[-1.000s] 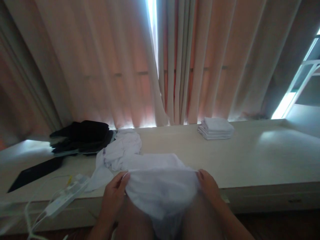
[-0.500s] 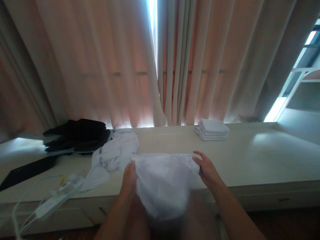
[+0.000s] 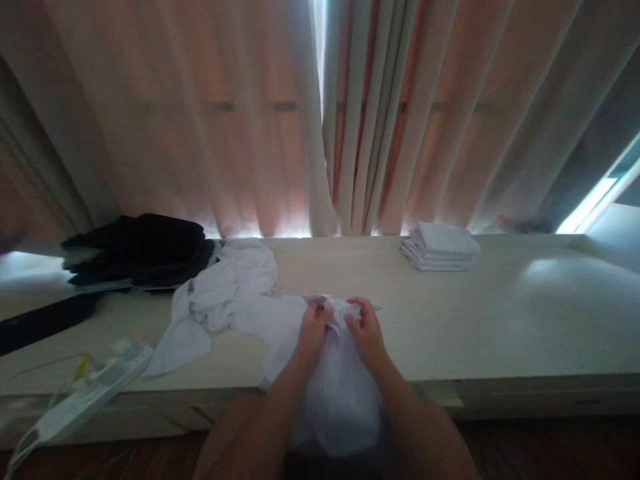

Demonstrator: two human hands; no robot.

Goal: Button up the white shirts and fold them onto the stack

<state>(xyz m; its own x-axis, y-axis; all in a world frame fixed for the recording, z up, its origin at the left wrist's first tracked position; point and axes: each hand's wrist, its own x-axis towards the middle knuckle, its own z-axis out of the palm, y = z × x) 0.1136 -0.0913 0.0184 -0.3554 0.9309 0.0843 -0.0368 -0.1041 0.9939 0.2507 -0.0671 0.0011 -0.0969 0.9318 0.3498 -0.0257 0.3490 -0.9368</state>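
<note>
A white cloth hangs over the front edge of a pale wooden counter and onto my lap. My left hand and my right hand are close together at the cloth's top edge, both pinching bunched fabric between fingers and thumb. A loose heap of white garments lies just left of my hands, touching the cloth.
A folded stack of white cloths sits at the back right by the curtain. Dark folded clothes lie at the back left, a black flat object beside them. A white power strip with cable lies at the front left edge.
My hands were apart, holding the cloth's two top corners spread wide; they have come together in the middle, bunching the top edge. The view shifted slightly.
</note>
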